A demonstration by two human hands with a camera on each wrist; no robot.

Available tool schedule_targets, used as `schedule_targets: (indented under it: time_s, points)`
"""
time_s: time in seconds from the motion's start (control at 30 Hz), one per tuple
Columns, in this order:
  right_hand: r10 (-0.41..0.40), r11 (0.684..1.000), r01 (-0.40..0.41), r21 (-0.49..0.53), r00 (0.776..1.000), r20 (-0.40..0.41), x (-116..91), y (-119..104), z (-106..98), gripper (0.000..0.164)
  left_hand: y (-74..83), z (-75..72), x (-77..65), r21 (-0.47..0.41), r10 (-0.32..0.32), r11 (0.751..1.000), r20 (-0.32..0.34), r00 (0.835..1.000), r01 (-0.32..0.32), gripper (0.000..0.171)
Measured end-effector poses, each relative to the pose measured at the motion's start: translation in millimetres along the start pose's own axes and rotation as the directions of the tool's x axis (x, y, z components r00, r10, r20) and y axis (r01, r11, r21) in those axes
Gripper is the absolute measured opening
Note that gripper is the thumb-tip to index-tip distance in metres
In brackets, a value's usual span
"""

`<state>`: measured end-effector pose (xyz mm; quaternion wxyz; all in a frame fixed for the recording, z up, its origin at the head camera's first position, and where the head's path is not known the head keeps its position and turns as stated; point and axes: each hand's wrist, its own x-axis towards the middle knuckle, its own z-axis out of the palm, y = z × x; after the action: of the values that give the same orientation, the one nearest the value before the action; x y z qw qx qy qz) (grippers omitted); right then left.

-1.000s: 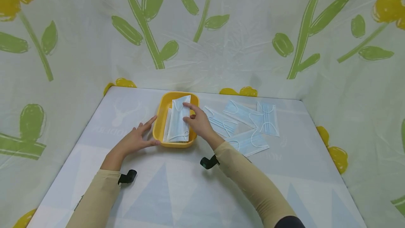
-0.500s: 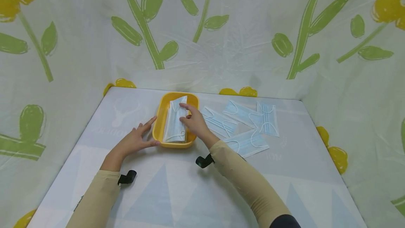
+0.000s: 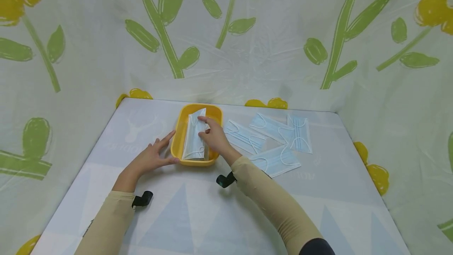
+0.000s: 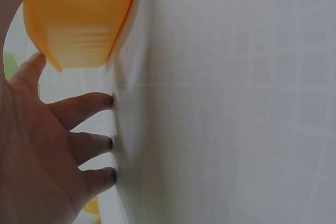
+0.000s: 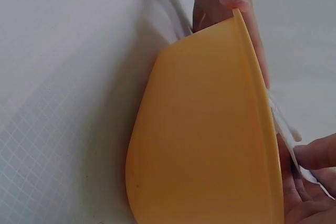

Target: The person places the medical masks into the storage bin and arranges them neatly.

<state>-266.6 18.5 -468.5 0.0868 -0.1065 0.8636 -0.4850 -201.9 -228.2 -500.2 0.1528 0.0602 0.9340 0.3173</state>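
Observation:
In the head view, a yellow plastic container [image 3: 195, 163] stands near the far edge of the table. A pale blue face mask [image 3: 193, 139] lies lengthwise in it, slightly tilted. My right hand [image 3: 216, 135] reaches over the container's right rim and pinches the mask's right edge. The right wrist view has the fingers [image 5: 317, 153] with the mask's thin white edge between them. My left hand [image 3: 150, 156] is spread at the container's near left corner, thumb and index fingertip touching the rim. In the left wrist view, its other fingertips [image 4: 107, 142] rest on the table. What lies beneath the mask is mostly hidden.
Several face masks [image 3: 274, 127] with white ear loops lie loosely overlapped on the table to the right of the container. The pale table [image 3: 219, 215] backs onto a hanging cloth [image 3: 269, 50] printed with flowers. Black wrist mounts [image 3: 142, 198] stick out from both sleeves.
My right hand has shifted left, bringing the face mask toward the container's left side, where it now covers the white edges seen there before. My left hand stays put.

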Motion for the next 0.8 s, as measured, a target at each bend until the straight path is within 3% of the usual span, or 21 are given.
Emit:
schedule_targets:
  time_s: [0.8]
  points:
    - [0.028, 0.995, -0.01, -0.103, 0.985, 0.169, 3.1, -5.4, 2.2, 0.064, -3.2, 1.2, 0.6, 0.017, 0.005, 1.0, -0.005, 1.0, -0.005, 0.107]
